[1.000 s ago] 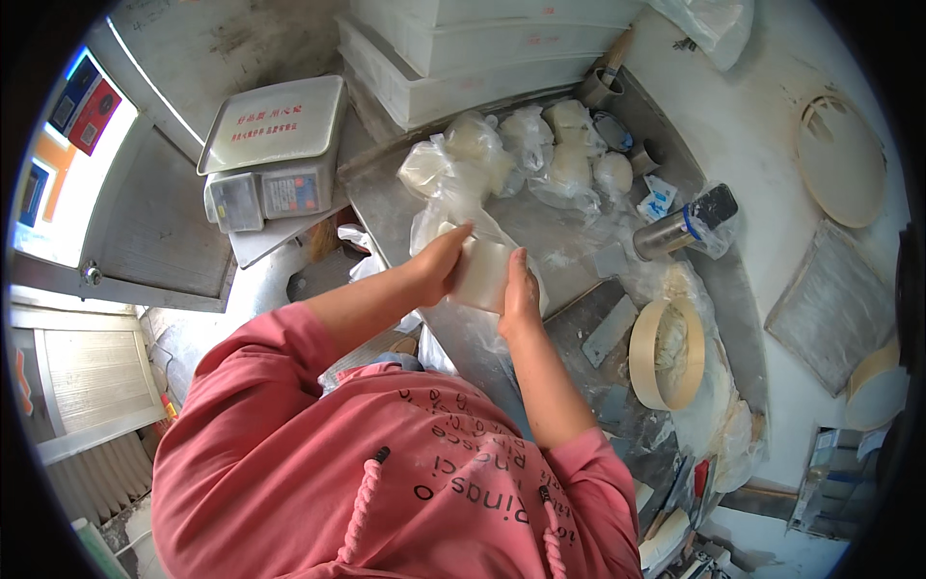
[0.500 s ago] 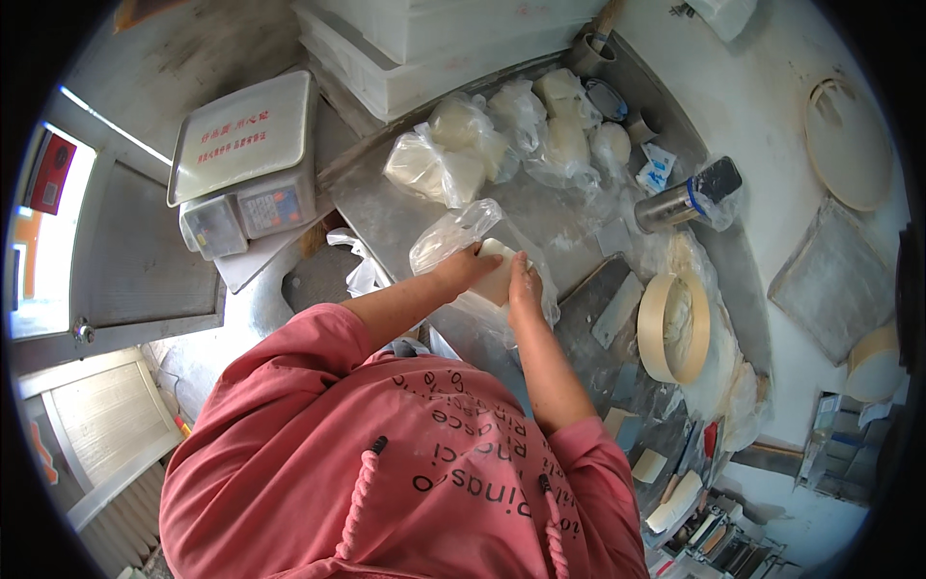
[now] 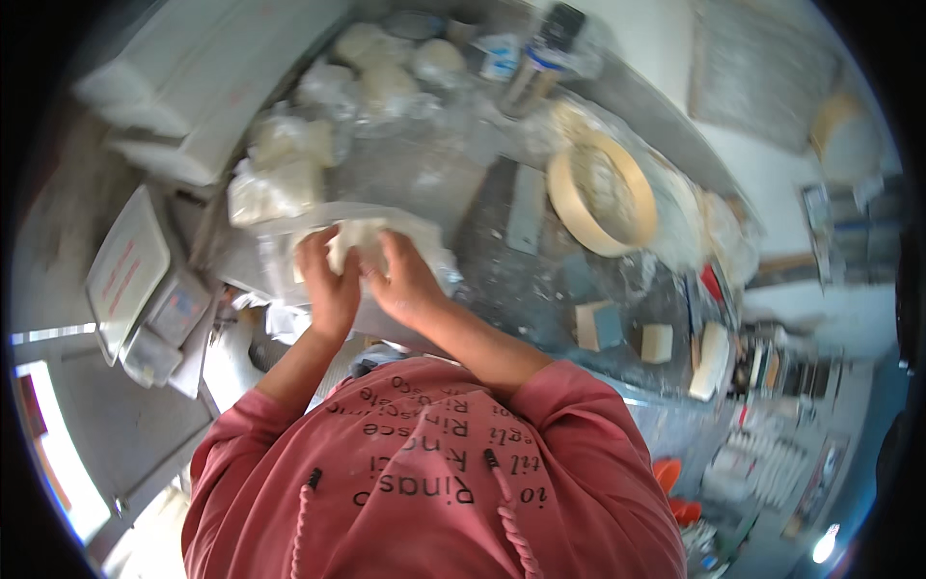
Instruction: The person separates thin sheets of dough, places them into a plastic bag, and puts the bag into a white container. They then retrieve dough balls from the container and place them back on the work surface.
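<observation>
Curling inward, both hands (image 3: 403,282) touch a pale block (image 3: 364,234).

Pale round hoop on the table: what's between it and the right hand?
Head view: from the right hand, the clear plastic's edge, some dark powder-specked surface, then a flat grey strip beside the hoop.

We had the bag (image 3: 429,241) before us on the near side of the table (image 3: 410,174), with wrapped bundles (image 3: 280,185) behind it and the hoop (image 3: 571,214) to its right. Blocks (image 3: 658,344) lay nearer us than the hoop; the scale (image 3: 121,275) stood left of the table.
</observation>
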`<action>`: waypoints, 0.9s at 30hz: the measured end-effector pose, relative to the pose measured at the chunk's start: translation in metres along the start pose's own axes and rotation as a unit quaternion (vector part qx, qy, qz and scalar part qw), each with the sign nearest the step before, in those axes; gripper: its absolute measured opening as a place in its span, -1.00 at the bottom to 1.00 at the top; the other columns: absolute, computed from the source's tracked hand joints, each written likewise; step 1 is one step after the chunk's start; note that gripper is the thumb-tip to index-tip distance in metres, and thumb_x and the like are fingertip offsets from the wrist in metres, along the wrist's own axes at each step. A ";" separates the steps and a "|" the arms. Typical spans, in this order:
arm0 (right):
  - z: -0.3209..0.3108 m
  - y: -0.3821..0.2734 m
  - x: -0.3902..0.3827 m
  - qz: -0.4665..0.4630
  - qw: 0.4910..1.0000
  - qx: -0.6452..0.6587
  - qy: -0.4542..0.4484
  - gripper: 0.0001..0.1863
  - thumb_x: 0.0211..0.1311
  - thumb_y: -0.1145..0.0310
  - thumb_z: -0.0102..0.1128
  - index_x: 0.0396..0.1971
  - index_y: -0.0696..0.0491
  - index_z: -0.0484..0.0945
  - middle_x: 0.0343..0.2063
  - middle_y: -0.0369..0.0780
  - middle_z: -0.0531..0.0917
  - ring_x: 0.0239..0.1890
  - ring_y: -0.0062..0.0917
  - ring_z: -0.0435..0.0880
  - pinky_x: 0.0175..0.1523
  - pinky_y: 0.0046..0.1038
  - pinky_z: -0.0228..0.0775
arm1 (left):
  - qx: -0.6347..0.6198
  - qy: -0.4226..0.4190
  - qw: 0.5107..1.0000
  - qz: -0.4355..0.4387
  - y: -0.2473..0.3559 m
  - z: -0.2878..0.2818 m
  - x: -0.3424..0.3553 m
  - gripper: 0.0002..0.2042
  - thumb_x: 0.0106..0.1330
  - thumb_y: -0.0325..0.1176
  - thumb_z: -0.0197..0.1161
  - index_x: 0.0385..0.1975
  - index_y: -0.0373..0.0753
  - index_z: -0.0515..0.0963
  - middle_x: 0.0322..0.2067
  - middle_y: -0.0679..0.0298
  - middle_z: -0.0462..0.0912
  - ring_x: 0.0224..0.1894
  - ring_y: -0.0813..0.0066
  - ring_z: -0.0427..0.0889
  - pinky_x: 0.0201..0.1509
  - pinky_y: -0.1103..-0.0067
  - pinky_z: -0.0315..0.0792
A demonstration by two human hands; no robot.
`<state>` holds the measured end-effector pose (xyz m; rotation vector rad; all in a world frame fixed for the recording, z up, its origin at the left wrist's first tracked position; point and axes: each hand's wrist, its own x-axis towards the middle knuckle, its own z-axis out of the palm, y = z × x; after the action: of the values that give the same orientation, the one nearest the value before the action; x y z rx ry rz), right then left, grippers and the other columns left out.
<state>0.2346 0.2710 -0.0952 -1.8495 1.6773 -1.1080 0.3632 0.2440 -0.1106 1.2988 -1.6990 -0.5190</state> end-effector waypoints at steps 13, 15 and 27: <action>-0.267 0.165 -0.202 0.157 0.938 -0.309 0.007 -0.34 -0.06 0.23 0.22 0.08 0.10 0.23 0.06 0.13 0.25 0.14 0.03 0.18 0.19 -0.01 -0.03 | -0.244 -0.239 0.940 0.021 0.166 0.181 -0.147 -0.79 0.09 -0.49 0.19 -0.25 -0.19 0.46 -0.36 0.18 0.49 -0.34 0.26 0.53 -0.29 0.46 0.43; -0.284 0.181 -0.232 0.122 0.947 -0.297 0.029 -0.34 -0.04 0.25 0.20 0.09 0.13 0.22 0.07 0.15 0.23 0.15 0.04 0.15 0.20 -0.02 -0.04 | -0.164 -0.361 0.911 0.113 0.199 0.189 -0.151 -0.86 0.11 -0.41 0.16 -0.33 -0.19 0.49 -0.39 0.16 0.52 -0.33 0.21 0.54 -0.32 0.43 0.45; -0.216 0.094 -0.117 -0.136 0.989 -0.016 -0.057 -0.81 0.06 0.47 0.10 -0.29 0.15 0.51 -0.36 -0.10 0.59 -0.29 -0.18 0.55 -0.17 -0.28 0.40 | 0.252 0.248 0.934 -0.050 0.092 0.008 -0.043 -0.54 -0.07 -0.43 0.32 -0.10 -0.22 0.37 -0.12 0.10 0.40 -0.03 0.11 0.35 0.04 0.36 0.24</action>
<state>0.0128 0.4101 -0.0691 -2.1670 1.4165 -1.0594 0.3086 0.3153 -0.0613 1.7097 -1.3775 0.2096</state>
